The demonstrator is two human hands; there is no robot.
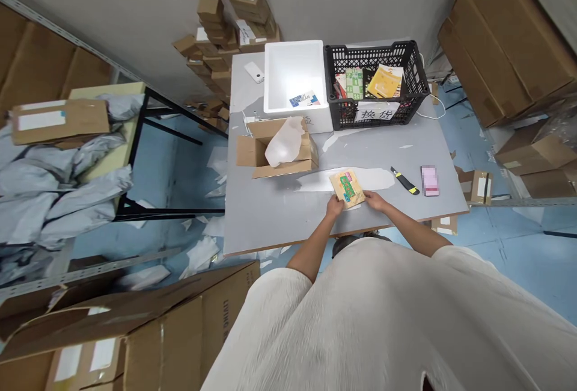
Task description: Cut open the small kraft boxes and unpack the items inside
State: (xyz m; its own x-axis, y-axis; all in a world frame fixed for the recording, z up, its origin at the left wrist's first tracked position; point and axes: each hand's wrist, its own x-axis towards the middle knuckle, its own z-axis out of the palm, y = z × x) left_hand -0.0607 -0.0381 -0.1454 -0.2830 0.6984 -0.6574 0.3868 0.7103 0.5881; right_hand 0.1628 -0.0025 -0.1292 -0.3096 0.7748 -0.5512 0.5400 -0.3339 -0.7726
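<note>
A yellow-orange, square, flat book (339, 183) with a green and pink patch on its cover is held over the front part of the grey table (270, 216). My left hand (334, 206) grips its lower left corner, fingers closed, partly out of sight beneath it. On the lower right corner my right hand (375, 201) is closed as well. To the right lie a black and yellow utility knife (404, 180) and a pink, blurred flat item (430, 180). Left of the book, an open cardboard box (262, 153) has a translucent plastic air cushion (285, 143) sticking out.
At the back stand a white foam box (294, 72) with a blue card inside and a black crate (331, 78) with several books. A white device (254, 72) lies at the back left. Grey parcels (85, 198) fill the left shelf; cartons (180, 331) crowd the lower left.
</note>
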